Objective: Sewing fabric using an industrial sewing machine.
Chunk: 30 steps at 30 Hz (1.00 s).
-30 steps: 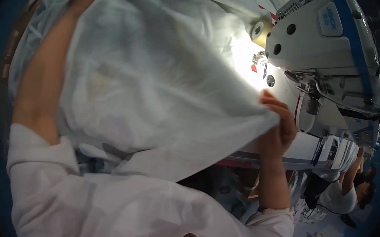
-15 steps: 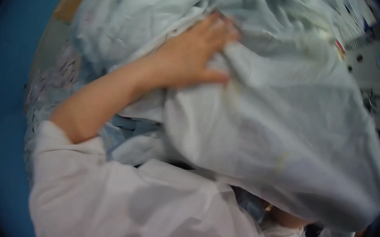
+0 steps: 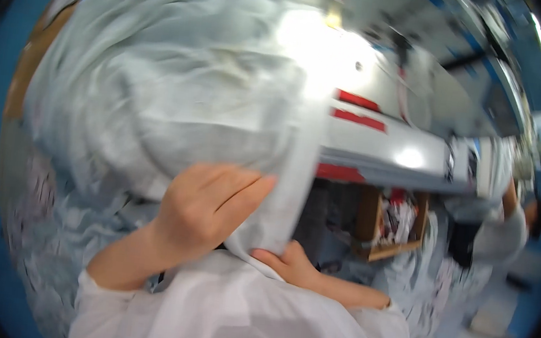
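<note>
Head view: pale cloth [image 3: 179, 100] lies heaped at left; the blurred left hand [image 3: 197, 207] meets it, grip unclear, while the right hand [image 3: 293, 265] holds its near end, left of the white tabletop [image 3: 369, 138] and an open brown box [image 3: 366, 213].

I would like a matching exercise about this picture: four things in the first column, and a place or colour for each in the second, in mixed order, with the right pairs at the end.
Column one
1. large cloth
2. right hand
3. brown box
4. two red strips

Column two
A. below the tabletop, with crumpled things inside
B. beside the cloth, on the white tabletop
C. pale grey-green
D. at the cloth's lower end, close to the white shirt

Right pairs: 1-C, 2-D, 3-A, 4-B
</note>
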{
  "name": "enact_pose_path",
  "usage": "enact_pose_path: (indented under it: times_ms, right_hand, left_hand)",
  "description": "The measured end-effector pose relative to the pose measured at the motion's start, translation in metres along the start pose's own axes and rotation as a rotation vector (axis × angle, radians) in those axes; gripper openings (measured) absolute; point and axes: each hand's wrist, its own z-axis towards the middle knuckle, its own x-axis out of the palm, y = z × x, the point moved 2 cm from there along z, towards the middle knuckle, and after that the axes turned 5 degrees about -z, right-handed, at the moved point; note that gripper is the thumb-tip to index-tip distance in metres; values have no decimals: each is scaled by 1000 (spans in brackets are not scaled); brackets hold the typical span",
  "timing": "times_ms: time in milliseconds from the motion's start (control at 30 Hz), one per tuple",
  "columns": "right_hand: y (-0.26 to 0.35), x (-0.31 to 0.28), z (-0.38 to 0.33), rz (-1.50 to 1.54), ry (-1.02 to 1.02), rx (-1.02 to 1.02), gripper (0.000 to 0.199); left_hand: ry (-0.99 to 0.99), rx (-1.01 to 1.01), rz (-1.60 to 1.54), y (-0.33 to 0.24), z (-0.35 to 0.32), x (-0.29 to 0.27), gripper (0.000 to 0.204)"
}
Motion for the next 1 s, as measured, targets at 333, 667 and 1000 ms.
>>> enact_pose_path:
  times_ms: [333,667,1000]
  right_hand:
    - [-8,2,-2,-710,72,-301,29]
    - [22,-99,32,-884,-231,-1080,24]
    - [46,-110,49,-625,-167,-1053,14]
  left_hand:
    - [539,-295,78,-46,-10,78,26]
    - [993,-174,-416,-26,30,67,13]
    - [-10,-298,-58,208,193,123,33]
